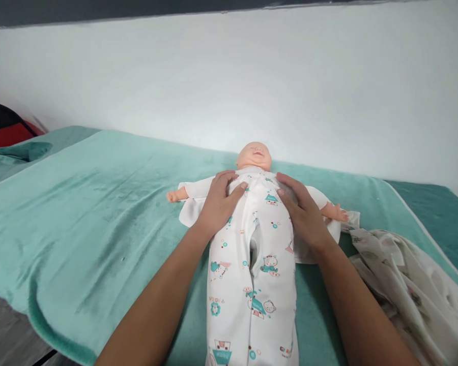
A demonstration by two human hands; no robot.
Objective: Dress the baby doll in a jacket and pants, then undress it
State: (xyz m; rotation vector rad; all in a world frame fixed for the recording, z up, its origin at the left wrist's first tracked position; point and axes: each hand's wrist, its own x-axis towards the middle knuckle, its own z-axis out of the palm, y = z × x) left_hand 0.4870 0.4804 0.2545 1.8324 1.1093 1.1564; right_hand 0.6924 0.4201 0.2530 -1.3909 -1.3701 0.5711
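Observation:
A baby doll lies on its back on a teal blanket, head toward the wall. It wears a white romper printed with small teal animals and houses. My left hand lies flat on the doll's chest at its right side, fingers stretched toward the collar. My right hand rests flat on the other side of the chest, fingers apart. Neither hand grips anything. The doll's bare arms stick out sideways past both hands.
A crumpled patterned muslin cloth lies at the right beside the doll. A small folded teal cloth sits at the far left near a red and black object. A white wall stands behind. The blanket's front edge hangs at lower left.

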